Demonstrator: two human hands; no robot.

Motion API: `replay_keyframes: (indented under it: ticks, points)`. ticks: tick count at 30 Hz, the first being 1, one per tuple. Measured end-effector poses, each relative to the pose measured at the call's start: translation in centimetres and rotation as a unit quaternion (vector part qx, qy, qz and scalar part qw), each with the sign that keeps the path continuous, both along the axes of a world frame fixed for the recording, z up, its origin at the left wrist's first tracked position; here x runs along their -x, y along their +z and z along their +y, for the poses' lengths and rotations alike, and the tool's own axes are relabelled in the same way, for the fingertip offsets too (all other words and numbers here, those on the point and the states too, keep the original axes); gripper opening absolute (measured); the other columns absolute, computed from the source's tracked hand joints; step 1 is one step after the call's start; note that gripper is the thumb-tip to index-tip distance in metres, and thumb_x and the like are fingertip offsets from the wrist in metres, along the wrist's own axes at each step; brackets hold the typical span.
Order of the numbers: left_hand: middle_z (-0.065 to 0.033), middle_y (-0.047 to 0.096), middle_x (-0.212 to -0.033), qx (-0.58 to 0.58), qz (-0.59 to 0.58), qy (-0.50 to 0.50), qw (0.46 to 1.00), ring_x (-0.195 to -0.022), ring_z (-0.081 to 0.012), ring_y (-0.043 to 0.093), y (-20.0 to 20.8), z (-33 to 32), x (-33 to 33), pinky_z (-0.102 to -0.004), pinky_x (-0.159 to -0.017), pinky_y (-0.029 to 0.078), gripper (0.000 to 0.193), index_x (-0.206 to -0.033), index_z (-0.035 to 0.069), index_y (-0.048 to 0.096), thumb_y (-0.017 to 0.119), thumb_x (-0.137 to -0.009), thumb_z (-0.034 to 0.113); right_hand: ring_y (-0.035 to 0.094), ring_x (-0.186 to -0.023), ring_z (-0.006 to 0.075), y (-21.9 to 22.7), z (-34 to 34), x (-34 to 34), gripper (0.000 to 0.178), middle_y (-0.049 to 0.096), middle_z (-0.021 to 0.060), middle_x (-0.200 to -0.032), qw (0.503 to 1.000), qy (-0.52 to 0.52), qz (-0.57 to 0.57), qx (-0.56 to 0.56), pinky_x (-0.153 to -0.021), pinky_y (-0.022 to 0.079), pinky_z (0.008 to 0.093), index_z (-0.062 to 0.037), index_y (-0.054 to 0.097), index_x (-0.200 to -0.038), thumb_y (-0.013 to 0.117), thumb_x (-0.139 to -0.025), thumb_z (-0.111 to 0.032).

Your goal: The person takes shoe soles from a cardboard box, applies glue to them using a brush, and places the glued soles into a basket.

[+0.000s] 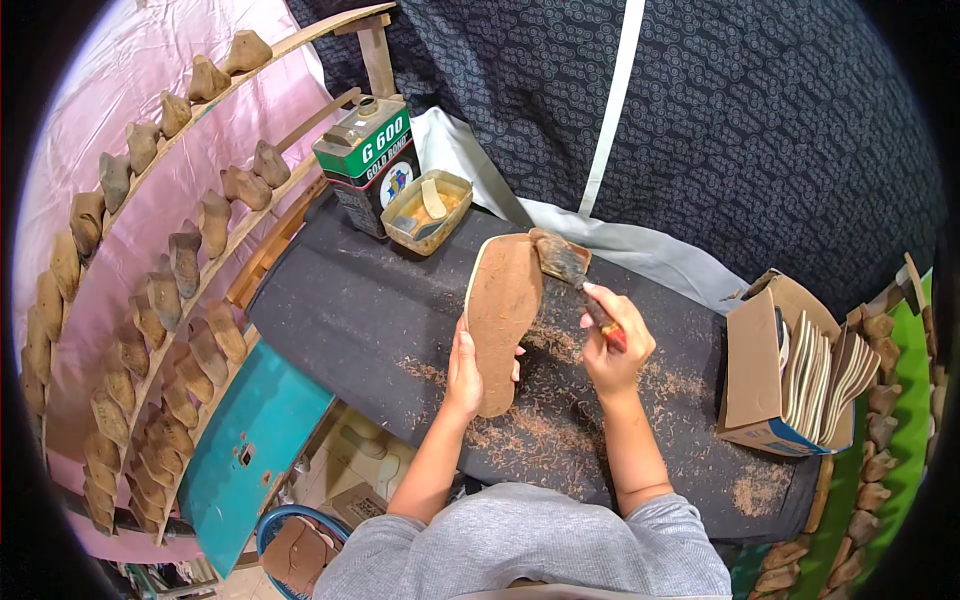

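Note:
My left hand point(464, 372) grips a brown shoe insole point(505, 300) by its narrower part, thumb along its edge, and holds it over the table with its broad end away from me. A paintbrush point(566, 262) with dark, caked bristles and a red-ended handle is in my right hand point(618, 342), closed around the handle. The bristles are beside the upper right edge of the insole; whether they touch it I cannot tell. Behind the bristles shows the edge of another brown piece, mostly hidden.
Brown shavings point(540, 430) litter the dark table cover point(370, 300). A green and black can point(370, 160) and a plastic tub point(428, 212) with scrapers stand at the far left. At right sits a cardboard box point(750, 365) of insoles. Racks of wooden shoe lasts point(185, 262) flank the table.

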State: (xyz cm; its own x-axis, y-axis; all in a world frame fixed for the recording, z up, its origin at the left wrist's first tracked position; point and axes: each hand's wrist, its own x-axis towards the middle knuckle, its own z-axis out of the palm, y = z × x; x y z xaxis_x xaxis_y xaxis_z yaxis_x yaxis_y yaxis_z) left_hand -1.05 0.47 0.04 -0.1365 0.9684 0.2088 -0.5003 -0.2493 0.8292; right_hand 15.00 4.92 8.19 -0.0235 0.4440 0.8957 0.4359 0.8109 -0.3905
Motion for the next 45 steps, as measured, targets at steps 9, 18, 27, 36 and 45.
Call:
replay_keyframes:
  ticks: [9,18,27,36,45]
  points:
    - [-0.0180,0.053,-0.108,0.010,-0.003,-0.002,1.000,-0.077,-0.0239,0.059,-0.1,0.1,0.1,-0.0347,-0.054,0.052,0.058,-0.135,0.007,0.027,0.023,-0.097,0.051,0.064,-0.067,0.0187,0.6,0.3,-0.4,0.018,0.066,0.0117,-0.083,0.999,0.044,0.023,0.004,-0.063,0.049,0.0261,0.0020,0.065,-0.096,0.060,-0.078,0.002]
    - [-0.0181,0.053,-0.109,0.008,-0.008,-0.005,1.000,-0.078,-0.0250,0.059,0.1,0.5,0.5,-0.0352,-0.054,0.052,0.057,-0.136,0.007,0.026,0.022,-0.098,0.049,0.061,-0.070,0.0241,0.6,0.5,-1.1,0.033,0.067,0.0118,-0.087,0.995,0.088,0.024,0.031,-0.064,0.050,0.0309,-0.0005,0.064,-0.095,0.065,-0.064,0.008]
    - [-0.0176,0.053,-0.107,0.040,-0.034,-0.038,0.998,-0.077,-0.0251,0.059,-0.6,0.3,0.6,-0.0358,-0.054,0.052,0.054,-0.135,0.009,0.026,0.019,-0.098,0.049,0.059,-0.065,0.0227,1.2,0.2,-0.7,0.031,0.062,0.0100,-0.075,0.996,0.088,-0.017,0.008,-0.059,0.047,0.0302,-0.0011,0.066,-0.090,0.068,-0.060,0.004]
    - [-0.0176,0.054,-0.104,0.039,-0.025,-0.049,0.998,-0.072,-0.0247,0.059,-0.1,0.1,0.3,-0.0353,-0.054,0.051,0.052,-0.132,0.010,0.027,0.019,-0.098,0.049,0.059,-0.064,0.0239,1.2,0.5,-0.6,0.033,0.062,0.0110,-0.077,0.996,0.084,-0.028,-0.030,-0.060,0.048,0.0313,-0.0012,0.066,-0.093,0.069,-0.060,0.004]
    - [-0.0179,0.056,-0.099,0.038,-0.020,-0.040,0.998,-0.068,-0.0238,0.059,0.0,-0.2,0.6,-0.0341,-0.053,0.051,0.052,-0.132,0.010,0.028,0.018,-0.099,0.049,0.059,-0.063,0.0242,1.6,-0.5,0.0,0.037,0.061,0.0091,-0.072,0.994,0.096,-0.051,-0.017,-0.058,0.048,0.0308,-0.0016,0.067,-0.095,0.068,-0.058,0.002]
